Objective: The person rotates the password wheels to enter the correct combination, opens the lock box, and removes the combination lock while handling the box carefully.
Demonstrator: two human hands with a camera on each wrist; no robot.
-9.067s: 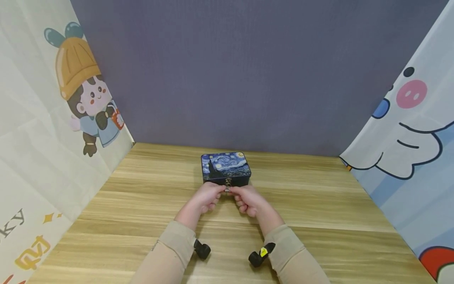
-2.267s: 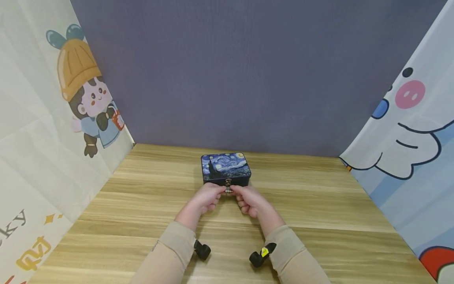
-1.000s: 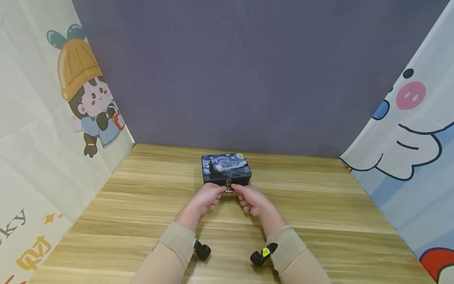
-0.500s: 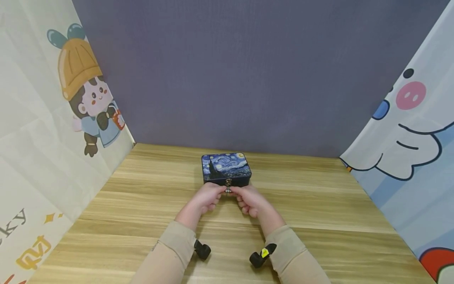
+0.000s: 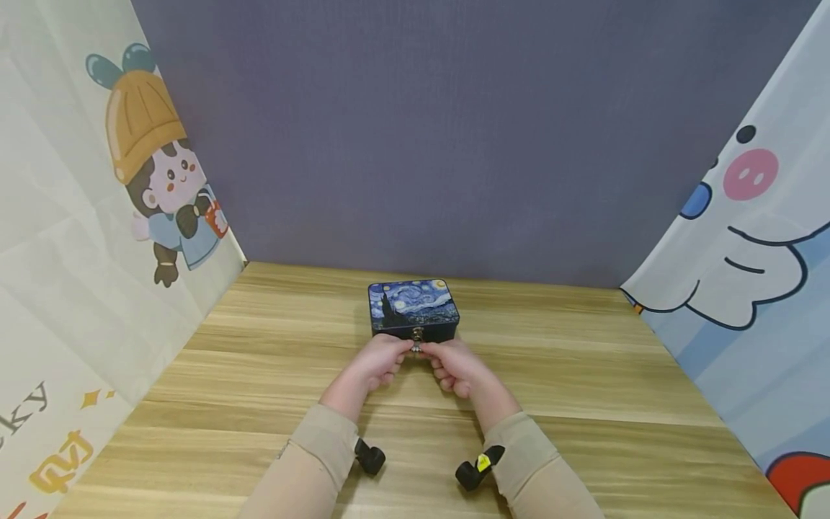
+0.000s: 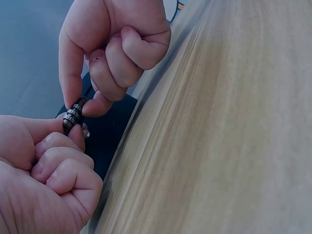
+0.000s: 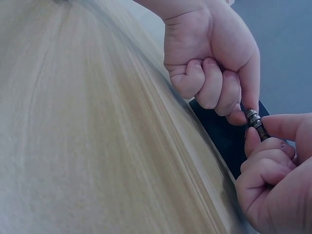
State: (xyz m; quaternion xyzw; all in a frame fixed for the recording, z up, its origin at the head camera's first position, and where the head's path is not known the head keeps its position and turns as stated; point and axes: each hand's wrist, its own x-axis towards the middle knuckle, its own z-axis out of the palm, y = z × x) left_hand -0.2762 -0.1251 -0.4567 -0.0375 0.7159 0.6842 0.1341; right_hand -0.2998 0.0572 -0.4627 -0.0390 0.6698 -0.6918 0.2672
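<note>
A dark blue tin box [image 5: 415, 303] with a swirling night-sky painting on its lid sits closed at the back of the table. At its front clasp [image 5: 417, 334] hangs a small metal combination padlock [image 5: 416, 348]. My left hand [image 5: 381, 360] pinches one end of it between thumb and forefinger. From the other side, my right hand [image 5: 455, 366] pinches the dial end, its other fingers curled in. Number rings show on the padlock [image 6: 73, 116] in the left wrist view. Fingertips partly cover the padlock [image 7: 255, 120] in the right wrist view, and I cannot read the digits.
The wood-grain table [image 5: 551, 404] spreads around the box. Behind it stands a dark grey-purple panel [image 5: 415, 144]. Cartoon-printed sheets hang at the left [image 5: 58, 216] and right [image 5: 778, 274]. A small black camera [image 5: 371, 457] sits at each wrist.
My right thumb and fingers have shifted slightly inward and down over the padlock since one second ago, covering more of it. The left hand and the tin box look unmoved.
</note>
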